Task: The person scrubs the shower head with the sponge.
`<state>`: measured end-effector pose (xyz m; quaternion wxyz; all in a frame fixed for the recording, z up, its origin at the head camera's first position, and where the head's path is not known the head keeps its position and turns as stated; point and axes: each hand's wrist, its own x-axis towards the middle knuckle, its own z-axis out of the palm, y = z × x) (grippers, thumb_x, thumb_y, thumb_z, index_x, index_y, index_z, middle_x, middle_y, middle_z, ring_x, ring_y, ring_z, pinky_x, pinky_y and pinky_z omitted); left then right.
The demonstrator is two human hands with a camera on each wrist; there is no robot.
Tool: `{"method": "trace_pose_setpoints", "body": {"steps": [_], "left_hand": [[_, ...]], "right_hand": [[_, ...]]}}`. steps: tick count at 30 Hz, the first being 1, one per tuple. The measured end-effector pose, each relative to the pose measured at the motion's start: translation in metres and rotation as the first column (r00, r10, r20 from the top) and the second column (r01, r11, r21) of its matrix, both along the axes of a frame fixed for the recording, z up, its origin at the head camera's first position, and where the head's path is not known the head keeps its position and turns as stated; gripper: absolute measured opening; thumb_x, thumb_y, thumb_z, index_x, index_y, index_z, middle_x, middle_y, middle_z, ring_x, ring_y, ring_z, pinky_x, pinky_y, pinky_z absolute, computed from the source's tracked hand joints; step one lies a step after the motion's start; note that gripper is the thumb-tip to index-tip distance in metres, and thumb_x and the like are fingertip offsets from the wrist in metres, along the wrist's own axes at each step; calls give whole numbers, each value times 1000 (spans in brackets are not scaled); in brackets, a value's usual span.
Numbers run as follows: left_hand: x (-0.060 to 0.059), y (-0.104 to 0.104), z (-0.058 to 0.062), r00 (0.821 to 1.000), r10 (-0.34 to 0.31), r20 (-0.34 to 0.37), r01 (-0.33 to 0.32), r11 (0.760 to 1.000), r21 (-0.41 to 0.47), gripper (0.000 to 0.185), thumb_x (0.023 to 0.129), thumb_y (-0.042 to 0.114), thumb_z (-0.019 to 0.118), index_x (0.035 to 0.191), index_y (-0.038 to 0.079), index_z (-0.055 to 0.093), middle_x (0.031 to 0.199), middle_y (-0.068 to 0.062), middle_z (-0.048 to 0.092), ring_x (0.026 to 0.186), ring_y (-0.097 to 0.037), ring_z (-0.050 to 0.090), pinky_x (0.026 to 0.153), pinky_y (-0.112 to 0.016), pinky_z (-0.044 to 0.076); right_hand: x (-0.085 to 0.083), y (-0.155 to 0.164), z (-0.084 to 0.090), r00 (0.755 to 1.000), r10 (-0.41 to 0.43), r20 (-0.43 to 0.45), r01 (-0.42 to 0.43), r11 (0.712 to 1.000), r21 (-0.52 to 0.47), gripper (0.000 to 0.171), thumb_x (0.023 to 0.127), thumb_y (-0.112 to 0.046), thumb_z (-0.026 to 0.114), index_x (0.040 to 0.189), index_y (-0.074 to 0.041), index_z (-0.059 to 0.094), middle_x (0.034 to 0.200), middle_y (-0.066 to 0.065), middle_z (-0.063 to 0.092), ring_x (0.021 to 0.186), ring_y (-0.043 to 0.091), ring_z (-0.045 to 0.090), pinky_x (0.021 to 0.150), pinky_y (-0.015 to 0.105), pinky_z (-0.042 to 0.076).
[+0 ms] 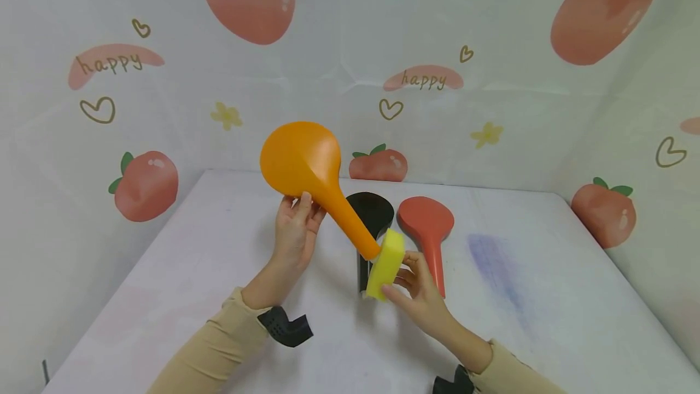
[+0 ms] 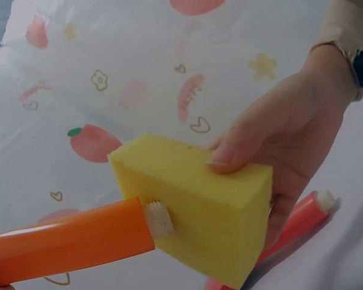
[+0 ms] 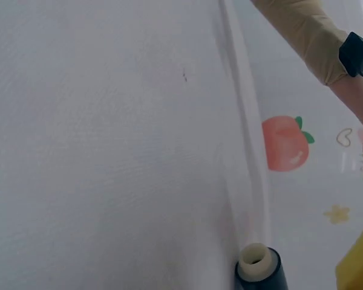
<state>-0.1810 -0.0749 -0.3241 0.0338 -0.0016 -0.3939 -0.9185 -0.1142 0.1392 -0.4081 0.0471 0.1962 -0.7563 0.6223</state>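
My left hand (image 1: 295, 224) grips an orange scoop-shaped ladle (image 1: 306, 172) by its neck and holds it up above the table, handle pointing down to the right. My right hand (image 1: 418, 290) pinches a yellow sponge block (image 1: 386, 263) and holds it against the handle's tip. In the left wrist view the orange handle (image 2: 66, 238) ends in a white plug that touches the sponge (image 2: 196, 205), with the right hand's fingers (image 2: 272, 133) curled over the sponge's top. A corner of the sponge (image 3: 358, 263) shows in the right wrist view.
A black ladle (image 1: 372, 211) and a red ladle (image 1: 429, 227) lie on the white table (image 1: 547, 297) behind the hands. The black handle's end (image 3: 259, 269) shows in the right wrist view. Printed fruit-pattern cloth walls stand on three sides.
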Motion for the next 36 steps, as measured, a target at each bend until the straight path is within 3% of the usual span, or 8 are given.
{"method": "trace_pose_setpoints", "body": {"steps": [5,10,16,25,28,31,36], "left_hand": [[1,1,-4,1000,-9,1,9,1000,-12,31,97,16,43,127,15,35,118,-1,47,99,-13,57,93,-23,51],[5,3,-7,1000,-17,-12,17,1000,-20,35,98,16,43,131,16,32,120,-1,46,103,-13,56,94,-24,50],[7,4,-11,999,-20,-45,18,999,-34,36,98,15,41,133,18,30,123,-1,44,107,-14,56,95,-25,49],[8,4,-16,997,-25,-68,21,998,-57,38,100,12,38,135,19,27,126,-1,43,110,-14,54,97,-25,48],[6,2,-17,996,-16,-82,12,998,-57,37,99,12,40,134,19,28,125,0,44,110,-14,55,97,-25,48],[3,0,-19,996,-10,-88,3,997,-75,36,98,13,42,132,18,29,124,-1,45,108,-13,56,97,-26,48],[-1,-8,-25,999,-38,-17,34,984,-172,38,99,11,41,134,12,29,127,-6,45,107,-14,57,98,-28,47]], "right_hand": [[0,-3,3,999,-37,27,38,999,-39,47,84,0,65,119,-1,34,116,7,48,97,4,60,90,14,49],[-2,-5,8,986,-70,149,82,993,-80,44,85,-3,64,117,-4,35,114,10,48,92,7,61,84,16,52],[-4,-7,13,945,-101,310,138,985,-100,43,87,-8,64,119,-10,36,118,14,49,94,10,65,85,22,54],[-7,-7,16,873,-112,475,178,979,-98,40,95,-19,54,128,-16,33,125,15,50,100,18,61,88,28,54],[-8,-7,17,865,-127,485,177,982,-59,38,96,-21,51,128,-14,32,122,17,52,98,19,60,88,30,54],[-9,-4,18,879,-159,450,174,985,8,37,94,-21,53,125,-13,33,125,19,48,101,21,57,89,29,53],[-14,8,20,904,-246,349,210,968,139,39,92,-18,57,125,-14,38,131,17,45,110,27,52,86,25,50]]}}
